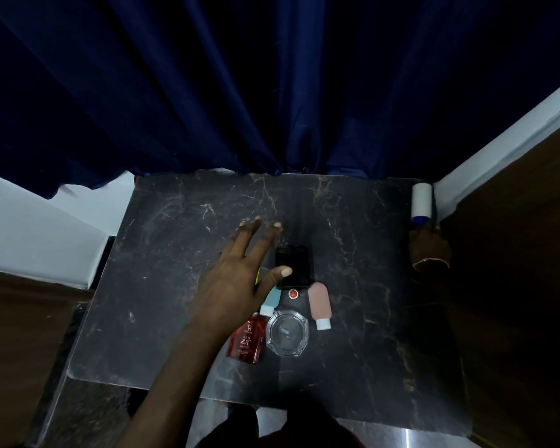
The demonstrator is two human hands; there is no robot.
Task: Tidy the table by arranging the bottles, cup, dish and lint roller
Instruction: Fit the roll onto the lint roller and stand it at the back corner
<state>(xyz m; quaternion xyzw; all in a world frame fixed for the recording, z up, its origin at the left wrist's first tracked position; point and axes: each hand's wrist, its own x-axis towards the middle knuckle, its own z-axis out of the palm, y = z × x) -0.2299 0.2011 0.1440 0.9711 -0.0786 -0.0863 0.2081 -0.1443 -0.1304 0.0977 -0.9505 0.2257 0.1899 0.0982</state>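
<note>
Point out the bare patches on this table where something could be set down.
Free: the left part of the table, from its left edge to the left hand; the back strip below the curtain; the stretch between the pink bottle and the lint roller. Crowded: the centre, around the glass dish and red bottle.

The left hand (pixel 236 276) hovered with fingers spread over the middle of the dark marbled counter (pixel 162 253), holding nothing. Just right of it stood a black cup (pixel 294 266). Below lay a teal bottle (pixel 271 302), a pink bottle (pixel 319 305), a red bottle (pixel 247 341) and a clear glass dish (pixel 287 333). At the right edge of the frame, the right hand (pixel 429 248) gripped the handle of a white lint roller (pixel 421 200).
</note>
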